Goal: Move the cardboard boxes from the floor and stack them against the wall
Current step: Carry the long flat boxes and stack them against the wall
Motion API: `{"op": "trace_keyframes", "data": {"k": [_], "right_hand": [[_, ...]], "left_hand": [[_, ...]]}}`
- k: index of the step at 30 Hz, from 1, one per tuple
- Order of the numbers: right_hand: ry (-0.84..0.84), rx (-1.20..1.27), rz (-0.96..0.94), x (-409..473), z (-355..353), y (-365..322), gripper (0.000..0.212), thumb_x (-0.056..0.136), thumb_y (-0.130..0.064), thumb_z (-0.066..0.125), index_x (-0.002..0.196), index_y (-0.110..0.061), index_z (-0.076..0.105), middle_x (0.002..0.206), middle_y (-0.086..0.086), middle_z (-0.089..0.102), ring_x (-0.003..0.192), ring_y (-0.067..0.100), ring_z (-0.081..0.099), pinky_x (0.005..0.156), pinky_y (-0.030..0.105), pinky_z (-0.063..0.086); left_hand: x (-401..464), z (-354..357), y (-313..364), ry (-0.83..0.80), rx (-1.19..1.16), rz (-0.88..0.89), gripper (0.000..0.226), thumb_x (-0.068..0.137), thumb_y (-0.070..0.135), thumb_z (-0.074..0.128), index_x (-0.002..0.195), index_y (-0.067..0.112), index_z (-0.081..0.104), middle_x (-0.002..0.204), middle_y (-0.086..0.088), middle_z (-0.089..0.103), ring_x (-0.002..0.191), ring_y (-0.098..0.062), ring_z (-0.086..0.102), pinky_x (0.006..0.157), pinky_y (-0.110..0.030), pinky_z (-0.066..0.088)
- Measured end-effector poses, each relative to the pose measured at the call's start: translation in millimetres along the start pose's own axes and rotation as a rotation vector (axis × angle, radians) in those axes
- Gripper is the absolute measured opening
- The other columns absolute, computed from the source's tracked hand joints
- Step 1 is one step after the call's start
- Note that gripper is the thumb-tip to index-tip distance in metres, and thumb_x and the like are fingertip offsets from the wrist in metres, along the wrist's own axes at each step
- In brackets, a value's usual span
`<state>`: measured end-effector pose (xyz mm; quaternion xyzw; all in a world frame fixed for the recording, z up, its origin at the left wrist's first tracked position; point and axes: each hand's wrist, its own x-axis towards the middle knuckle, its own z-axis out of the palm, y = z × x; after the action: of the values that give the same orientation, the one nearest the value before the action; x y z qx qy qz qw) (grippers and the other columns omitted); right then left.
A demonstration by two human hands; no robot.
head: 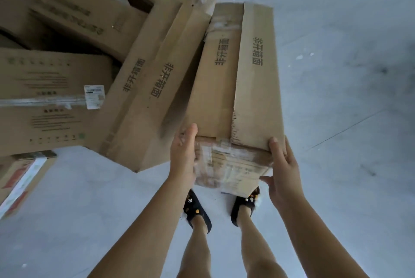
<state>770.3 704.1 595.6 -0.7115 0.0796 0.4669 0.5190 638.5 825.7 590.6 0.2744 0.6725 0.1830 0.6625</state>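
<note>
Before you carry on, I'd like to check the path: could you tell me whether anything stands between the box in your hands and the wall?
That cannot be settled: no wall shows in the head view. The left hand and right hand grip the near end of the long box. Other boxes lie close on its left; the floor to its right looks bare.

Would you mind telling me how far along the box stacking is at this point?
Nothing looks finished: no tidy stack and no wall show in this view. In hand: the left hand and right hand grip the near end of one long box, one hand on each side. Left to do: the similar long box beside it and the other boxes still lie jumbled on the floor.
</note>
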Motion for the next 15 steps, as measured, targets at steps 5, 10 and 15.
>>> {"op": "trace_keyframes", "data": {"k": [5, 10, 15], "right_hand": [[0.024, 0.069, -0.101, -59.1, -12.6, -51.2, 0.033, 0.095, -0.031, 0.051, 0.128, -0.033, 0.055, 0.093, -0.008, 0.066, 0.069, 0.007, 0.063, 0.043, 0.023, 0.044], [0.055, 0.058, -0.159, -128.7, -41.0, -77.4, 0.043, 0.092, -0.033, 0.056, 0.135, -0.036, 0.049, 0.106, -0.002, 0.064, 0.077, 0.012, 0.059, 0.041, 0.014, 0.039], [-0.008, -0.009, -0.243, -181.5, -68.4, -84.3, 0.059, 0.069, -0.053, 0.063, 0.127, -0.047, 0.052, 0.122, 0.003, 0.062, 0.094, 0.019, 0.062, 0.052, 0.019, 0.045]], "left_hand": [[-67.4, 3.3, 34.9, -0.002, 0.059, -0.008, 0.056, 0.086, 0.053, 0.058, 0.132, 0.024, 0.046, 0.119, 0.003, 0.053, 0.103, -0.020, 0.054, 0.083, -0.044, 0.050], [-158.5, -11.4, 37.1, -0.019, -0.030, -0.041, 0.045, 0.089, 0.044, 0.058, 0.129, 0.032, 0.043, 0.111, 0.012, 0.043, 0.081, -0.012, 0.046, 0.086, -0.053, 0.049], [-227.0, -22.1, 23.7, -0.036, -0.130, -0.040, 0.035, 0.091, 0.042, 0.056, 0.123, 0.033, 0.044, 0.111, 0.009, 0.042, 0.090, -0.017, 0.045, 0.095, -0.055, 0.046]]}}
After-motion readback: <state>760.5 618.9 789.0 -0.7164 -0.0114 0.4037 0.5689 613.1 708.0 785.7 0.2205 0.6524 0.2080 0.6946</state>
